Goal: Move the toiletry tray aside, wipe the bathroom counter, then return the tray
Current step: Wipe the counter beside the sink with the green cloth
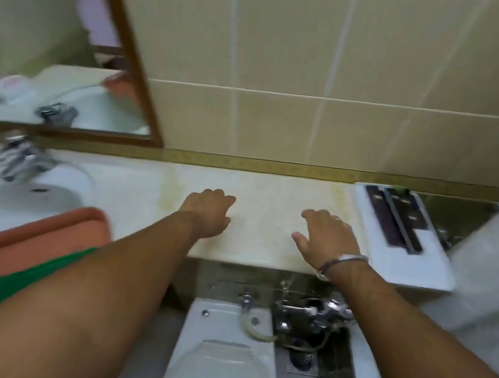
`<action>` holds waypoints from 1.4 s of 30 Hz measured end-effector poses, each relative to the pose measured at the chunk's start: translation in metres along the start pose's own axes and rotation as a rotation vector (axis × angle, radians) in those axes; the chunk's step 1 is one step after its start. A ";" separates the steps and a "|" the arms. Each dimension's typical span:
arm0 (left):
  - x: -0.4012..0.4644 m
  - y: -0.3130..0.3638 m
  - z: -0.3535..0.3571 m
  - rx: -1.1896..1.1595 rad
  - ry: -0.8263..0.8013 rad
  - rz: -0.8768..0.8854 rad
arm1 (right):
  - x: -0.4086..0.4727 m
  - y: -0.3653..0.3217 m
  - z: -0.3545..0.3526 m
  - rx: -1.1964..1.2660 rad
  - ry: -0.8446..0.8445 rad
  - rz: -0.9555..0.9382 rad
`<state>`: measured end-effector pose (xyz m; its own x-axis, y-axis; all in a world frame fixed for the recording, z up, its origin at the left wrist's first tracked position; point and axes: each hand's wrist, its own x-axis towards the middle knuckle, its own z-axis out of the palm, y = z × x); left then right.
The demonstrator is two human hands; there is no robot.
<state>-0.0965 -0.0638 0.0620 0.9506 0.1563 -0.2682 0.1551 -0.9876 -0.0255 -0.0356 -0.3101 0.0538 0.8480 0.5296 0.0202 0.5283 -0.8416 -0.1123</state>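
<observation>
Left hand (209, 212) and right hand (328, 239) over bare tabletop (273, 192), fingers spread, holding nothing | toiletry tray (430, 267) at right end, overhanging near edge | risk: a knock could tip it off | orange cloth (41, 232) left, unreached

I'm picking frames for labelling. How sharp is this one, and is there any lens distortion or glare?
Head view: soft overall, with motion smear worst in the mirror at left; wide-angle bending bows the counter edge and tile lines; lighting is even, with small highlights on the faucet. Both the left hand and right hand are readable, and the tray contents are blurred.
</observation>
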 end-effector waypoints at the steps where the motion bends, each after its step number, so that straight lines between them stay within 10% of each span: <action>1: -0.023 -0.031 0.000 0.009 -0.024 -0.048 | 0.009 -0.030 0.001 -0.026 -0.001 -0.118; 8: -0.157 -0.217 0.031 -0.084 -0.129 -0.491 | 0.045 -0.268 0.042 -0.002 -0.167 -0.739; 17: -0.186 -0.272 0.091 -0.191 -0.383 -0.648 | 0.061 -0.401 0.123 -0.101 -0.351 -0.819; 24: -0.187 -0.299 0.089 -0.281 -0.495 -0.658 | 0.081 -0.415 0.116 0.082 -0.695 -0.570; 29: -0.182 -0.320 0.060 -0.430 -0.593 -0.666 | 0.087 -0.403 0.075 0.689 -0.910 -0.343; 42: -0.051 -0.184 0.047 -1.341 -0.326 -0.417 | 0.017 -0.155 0.081 1.543 -0.554 0.559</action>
<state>-0.1858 0.1091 0.0348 0.6996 0.2323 -0.6757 0.7064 -0.0827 0.7029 -0.1064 -0.1618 -0.0090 0.6112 0.4814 -0.6283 -0.6046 -0.2284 -0.7631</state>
